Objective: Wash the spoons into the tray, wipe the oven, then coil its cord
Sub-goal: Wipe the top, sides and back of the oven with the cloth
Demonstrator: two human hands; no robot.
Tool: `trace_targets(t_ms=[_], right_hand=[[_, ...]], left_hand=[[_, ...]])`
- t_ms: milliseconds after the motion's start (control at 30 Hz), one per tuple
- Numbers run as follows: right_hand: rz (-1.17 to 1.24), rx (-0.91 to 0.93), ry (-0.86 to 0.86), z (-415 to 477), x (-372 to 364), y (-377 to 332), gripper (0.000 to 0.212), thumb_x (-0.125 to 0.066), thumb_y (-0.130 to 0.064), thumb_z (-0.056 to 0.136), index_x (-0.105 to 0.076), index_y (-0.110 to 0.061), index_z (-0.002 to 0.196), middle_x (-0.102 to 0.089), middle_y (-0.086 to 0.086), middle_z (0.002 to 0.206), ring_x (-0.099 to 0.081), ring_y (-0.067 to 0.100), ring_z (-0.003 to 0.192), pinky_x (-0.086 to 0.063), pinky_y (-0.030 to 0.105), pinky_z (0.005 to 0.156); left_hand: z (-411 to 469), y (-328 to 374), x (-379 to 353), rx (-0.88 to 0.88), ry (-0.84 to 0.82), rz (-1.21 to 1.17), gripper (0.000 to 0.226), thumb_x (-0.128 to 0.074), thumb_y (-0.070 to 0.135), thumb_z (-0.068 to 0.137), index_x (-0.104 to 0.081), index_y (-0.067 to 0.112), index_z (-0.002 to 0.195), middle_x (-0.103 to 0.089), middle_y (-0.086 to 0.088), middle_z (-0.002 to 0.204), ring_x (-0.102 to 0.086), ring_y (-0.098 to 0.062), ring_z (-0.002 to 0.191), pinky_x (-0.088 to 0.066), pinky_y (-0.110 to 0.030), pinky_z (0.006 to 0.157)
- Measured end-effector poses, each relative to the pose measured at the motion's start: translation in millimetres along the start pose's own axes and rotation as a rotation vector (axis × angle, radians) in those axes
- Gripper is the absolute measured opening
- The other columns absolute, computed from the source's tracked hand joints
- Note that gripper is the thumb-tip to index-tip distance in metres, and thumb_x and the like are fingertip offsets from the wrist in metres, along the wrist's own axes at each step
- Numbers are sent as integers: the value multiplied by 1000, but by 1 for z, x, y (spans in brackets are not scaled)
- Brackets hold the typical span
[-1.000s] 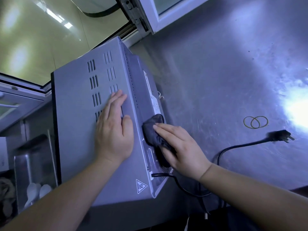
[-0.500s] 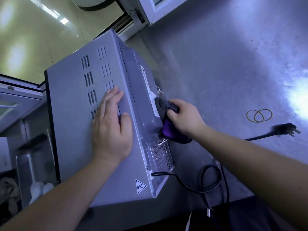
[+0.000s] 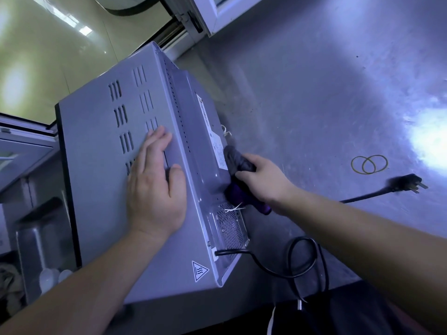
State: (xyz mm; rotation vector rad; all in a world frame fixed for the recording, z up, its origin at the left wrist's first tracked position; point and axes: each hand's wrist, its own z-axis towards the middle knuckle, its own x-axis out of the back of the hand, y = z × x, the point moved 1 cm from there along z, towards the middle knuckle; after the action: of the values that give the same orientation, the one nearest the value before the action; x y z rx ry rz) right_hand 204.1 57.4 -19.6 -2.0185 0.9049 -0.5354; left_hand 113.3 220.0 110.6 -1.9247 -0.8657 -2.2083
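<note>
A grey oven (image 3: 101, 165) stands on the steel counter (image 3: 314, 93) with its back panel turned toward the right. My left hand (image 3: 154, 189) lies flat on the oven's top, fingers straight. My right hand (image 3: 262, 177) grips a dark grey and purple cloth (image 3: 235, 163) and holds it against the back panel beside the label. The black cord (image 3: 302, 262) leaves the oven's lower back corner, loops near the counter's front edge and ends in a plug (image 3: 408, 184) at the right. White spoons (image 3: 50, 278) lie in a metal tray (image 3: 31, 243) at the lower left.
Two yellow rubber bands (image 3: 368, 163) lie on the counter above the plug. A window frame (image 3: 212, 13) runs along the back edge. A crumpled rag (image 3: 8, 286) sits at the far lower left by the tray.
My right hand moved the cloth from the lower back panel up beside the label, uncovering the vent mesh. My left hand stayed flat on top. The cord's loop shifted slightly.
</note>
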Motion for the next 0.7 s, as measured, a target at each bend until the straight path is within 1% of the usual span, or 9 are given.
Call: trace_targets(t_ms=[67, 133, 200, 300, 400, 433, 500, 600, 700], right_hand=[[113, 60, -26, -18, -3, -9, 36, -62, -21, 85, -69, -30, 119, -76, -11, 103, -68, 7, 95, -52, 29, 93], [171, 98, -40, -26, -5, -16, 47, -61, -34, 86, -63, -37, 133, -72, -20, 117, -65, -1, 110, -47, 24, 102], [181, 150, -29, -28, -7, -19, 45, -61, -38, 92, -60, -38, 137, -70, -24, 123, -62, -6, 116, -45, 24, 107], [194, 225, 18, -21, -11, -23, 37, -61, -33, 98, -62, -35, 135, -71, -23, 121, -63, -5, 117, -46, 26, 108], [208, 292, 102, -3, -17, -36, 31, -62, -35, 95, -63, -45, 125, -71, -28, 115, -63, -8, 112, -45, 17, 102], [211, 305, 124, 6, -18, -41, 30, -62, -34, 96, -64, -44, 124, -72, -26, 114, -64, -6, 112, -46, 18, 102], [220, 313, 152, 29, -22, -49, 31, -61, -32, 97, -66, -37, 128, -74, -21, 113, -66, -1, 111, -48, 24, 103], [181, 257, 179, 59, -24, -51, 32, -56, -32, 99, -65, -34, 130, -73, -19, 110, -66, 0, 107, -48, 21, 97], [137, 157, 181, 73, -25, -40, 31, -52, -33, 101, -64, -32, 131, -73, -14, 111, -65, 9, 107, -47, 25, 97]], left_hand=[[0, 0, 0, 5, -1, 2, 56, -38, 18, 96, -46, 13, 151, -41, 2, 162, -29, -12, 154, -24, -44, 127], [0, 1, 1, 5, 2, 5, 56, -38, 17, 96, -47, 12, 151, -42, 1, 162, -30, -13, 154, -24, -42, 128], [0, 2, 1, 1, 7, 10, 56, -39, 16, 95, -48, 11, 150, -43, 0, 161, -31, -14, 154, -24, -40, 127], [0, 2, 1, 1, 9, 8, 56, -40, 15, 95, -48, 10, 150, -43, -1, 161, -32, -15, 154, -24, -41, 127], [1, 1, 1, -2, 14, 12, 56, -40, 14, 94, -49, 10, 149, -44, -1, 160, -32, -15, 154, -25, -42, 127], [1, 1, 1, -5, 15, 13, 56, -41, 14, 94, -49, 10, 149, -44, -1, 160, -32, -15, 154, -25, -42, 127], [1, 0, 1, -6, 13, 16, 55, -41, 15, 95, -49, 11, 149, -44, 0, 161, -31, -14, 154, -25, -43, 127], [1, -1, 0, -11, 13, 18, 56, -39, 19, 95, -49, 12, 150, -43, 1, 161, -31, -13, 154, -26, -43, 127], [1, -1, 0, -17, 11, 10, 56, -39, 20, 95, -49, 11, 149, -44, 0, 160, -32, -14, 154, -25, -42, 127]])
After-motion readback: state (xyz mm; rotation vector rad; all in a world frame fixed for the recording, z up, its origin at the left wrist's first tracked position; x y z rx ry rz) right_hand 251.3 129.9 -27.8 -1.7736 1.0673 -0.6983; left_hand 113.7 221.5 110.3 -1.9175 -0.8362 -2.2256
